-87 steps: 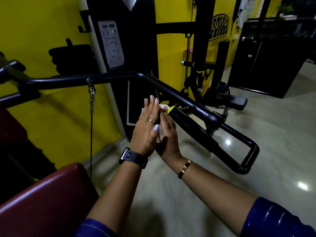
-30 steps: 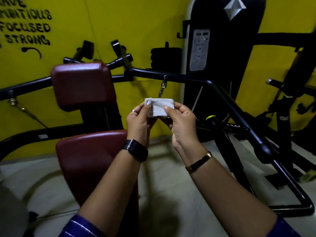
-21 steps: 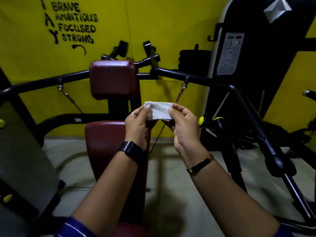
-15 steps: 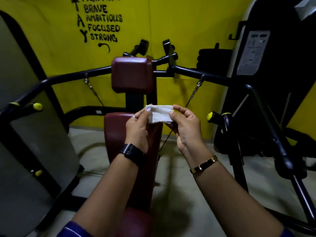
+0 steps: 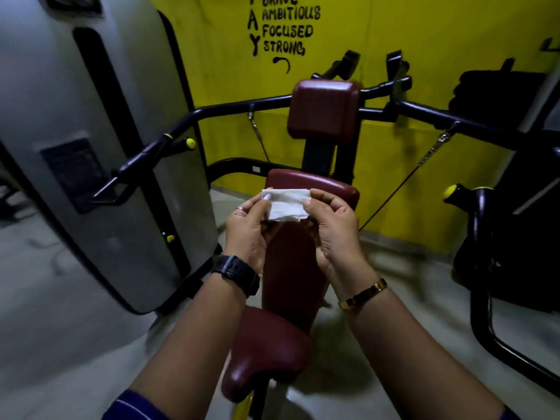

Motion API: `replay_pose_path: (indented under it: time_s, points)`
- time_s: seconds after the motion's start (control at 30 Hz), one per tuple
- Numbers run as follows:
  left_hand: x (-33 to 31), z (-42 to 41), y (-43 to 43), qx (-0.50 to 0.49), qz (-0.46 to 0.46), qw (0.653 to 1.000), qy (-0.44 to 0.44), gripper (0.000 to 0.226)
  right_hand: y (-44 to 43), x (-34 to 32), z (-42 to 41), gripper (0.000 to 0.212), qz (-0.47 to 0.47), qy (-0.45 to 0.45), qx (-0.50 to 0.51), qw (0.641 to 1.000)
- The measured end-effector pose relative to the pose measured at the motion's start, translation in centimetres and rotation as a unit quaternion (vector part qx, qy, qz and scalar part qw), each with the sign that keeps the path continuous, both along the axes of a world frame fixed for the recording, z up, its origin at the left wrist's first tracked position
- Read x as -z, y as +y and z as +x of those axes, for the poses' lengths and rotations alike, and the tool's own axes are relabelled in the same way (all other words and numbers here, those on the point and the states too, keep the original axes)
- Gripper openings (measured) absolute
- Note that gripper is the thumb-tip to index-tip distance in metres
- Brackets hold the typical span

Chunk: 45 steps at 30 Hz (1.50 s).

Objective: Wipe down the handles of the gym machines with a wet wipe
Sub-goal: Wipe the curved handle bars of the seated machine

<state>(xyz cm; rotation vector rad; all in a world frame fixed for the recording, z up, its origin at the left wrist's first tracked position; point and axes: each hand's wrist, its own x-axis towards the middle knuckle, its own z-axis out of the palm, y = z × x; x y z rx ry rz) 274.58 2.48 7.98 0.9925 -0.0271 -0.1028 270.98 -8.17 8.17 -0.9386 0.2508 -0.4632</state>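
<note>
A folded white wet wipe (image 5: pixel 286 205) is stretched flat between both hands in front of my chest. My left hand (image 5: pixel 247 230) pinches its left edge with thumb and fingers; my right hand (image 5: pixel 331 225) pinches its right edge. To the left, a black machine handle with a yellow end cap (image 5: pixel 181 144) sticks out from the bent arm. Another yellow-capped black handle (image 5: pixel 463 192) stands at the right. Neither hand touches a handle.
The maroon seat (image 5: pixel 266 350) and backrest (image 5: pixel 324 110) of the machine lie straight ahead, below my hands. A grey weight-stack shroud (image 5: pixel 91 147) rises at the left. A yellow wall (image 5: pixel 333 31) with black lettering stands behind. Black frame tubing (image 5: pixel 485 298) curves at the right.
My view has swung left from the right handle to face the seat. Both hands came off that handle and now hold the wipe spread between them; the left handle has come into view.
</note>
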Motion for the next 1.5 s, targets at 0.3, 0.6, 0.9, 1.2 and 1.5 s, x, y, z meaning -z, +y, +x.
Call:
replay_pose_path:
  time_s: [0.3,0.6,0.9,1.2,1.5]
  points:
    - [-0.7,0.5,7.2,-0.080,0.008,0.996,0.024,0.016,6.6,-0.9,1.8,0.023,-0.007,-0.006,-0.071,0.997]
    - [-0.8,3.3,17.6,-0.107,-0.027,0.993,0.030,0.009,16.9,-0.9,5.4,0.020,-0.010,-0.012,-0.118,0.993]
    - [-1.3,7.7,30.3,-0.078,-0.020,0.997,0.008,0.024,29.3,-1.4,10.7,0.019,0.000,-0.003,-0.086,0.996]
    - [-0.7,12.0,38.9,-0.051,-0.008,0.999,0.011,0.032,37.8,0.1,14.9,0.017,0.000,0.016,-0.069,0.997]
    - [0.7,19.4,41.7,-0.038,0.000,0.999,0.011,0.034,39.9,0.6,22.3,0.017,-0.056,0.013,-0.059,0.997]
